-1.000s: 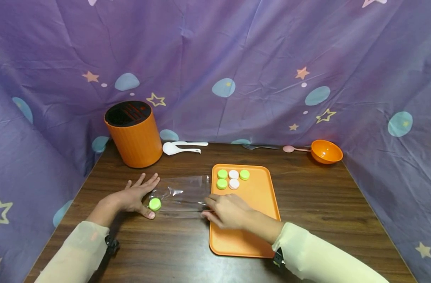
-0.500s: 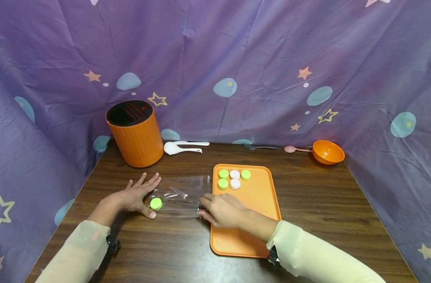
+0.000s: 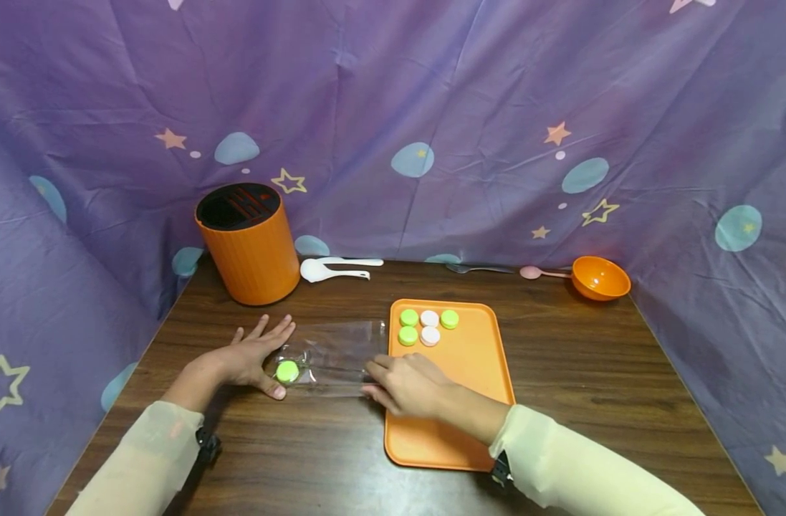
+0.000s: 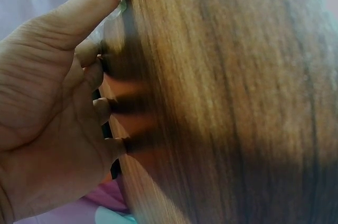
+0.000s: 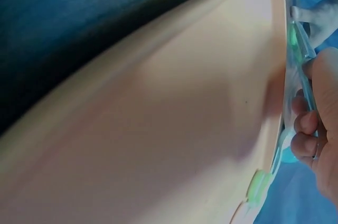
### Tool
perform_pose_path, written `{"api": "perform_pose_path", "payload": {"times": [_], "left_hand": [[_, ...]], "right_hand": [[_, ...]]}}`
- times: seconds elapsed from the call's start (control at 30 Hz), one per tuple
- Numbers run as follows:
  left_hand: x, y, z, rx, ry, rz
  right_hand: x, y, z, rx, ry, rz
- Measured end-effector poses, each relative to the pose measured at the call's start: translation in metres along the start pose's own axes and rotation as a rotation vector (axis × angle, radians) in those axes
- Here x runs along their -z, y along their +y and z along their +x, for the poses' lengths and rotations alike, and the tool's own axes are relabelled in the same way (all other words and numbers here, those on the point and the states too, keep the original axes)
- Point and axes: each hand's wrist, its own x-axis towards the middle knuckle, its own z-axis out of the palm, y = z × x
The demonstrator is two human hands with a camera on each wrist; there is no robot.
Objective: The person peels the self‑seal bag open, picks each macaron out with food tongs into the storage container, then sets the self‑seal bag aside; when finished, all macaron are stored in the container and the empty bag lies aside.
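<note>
A clear plastic bag (image 3: 344,344) lies flat on the table between my hands, its film creased near the left end. At that end sits a lime-green round disc (image 3: 287,371), with film shining around it. My left hand (image 3: 241,362) is spread, fingers straight, thumb and fingertips around the bag's left end and the disc. In the left wrist view its fingertips (image 4: 119,147) rest on the wood. My right hand (image 3: 405,383) reaches over the tray's left edge and pinches the bag's right end. The right wrist view shows its curled fingers (image 5: 305,123) beside the film.
An orange tray (image 3: 447,444) holds several green and whitish discs (image 3: 430,336) at its far left. Behind stand an orange knife block (image 3: 251,251) and orange bowl (image 3: 600,279). White utensils (image 3: 315,270), a fork (image 3: 479,269) and a pink spoon (image 3: 531,273) lie along the back.
My right hand has shifted slightly left with the bag's end, then nearly stopped. The film has wrinkled around the green disc. My left hand has stayed in place.
</note>
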Motion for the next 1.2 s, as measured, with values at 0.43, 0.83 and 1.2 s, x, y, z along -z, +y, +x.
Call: {"api": "perform_pose_path", "payload": {"times": [0.43, 0.83, 1.2], "left_hand": [[-0.001, 0.001, -0.002, -0.016, 0.007, -0.01], [0.002, 0.013, -0.005, 0.022, -0.002, -0.005], [0.005, 0.024, -0.01, 0.038, 0.0, -0.003]], "right_hand": [[0.003, 0.001, 0.0, 0.016, 0.01, -0.039], [0.008, 0.0, -0.001, 0.034, 0.03, -0.085], [0.014, -0.003, -0.004, 0.025, 0.065, -0.088]]}}
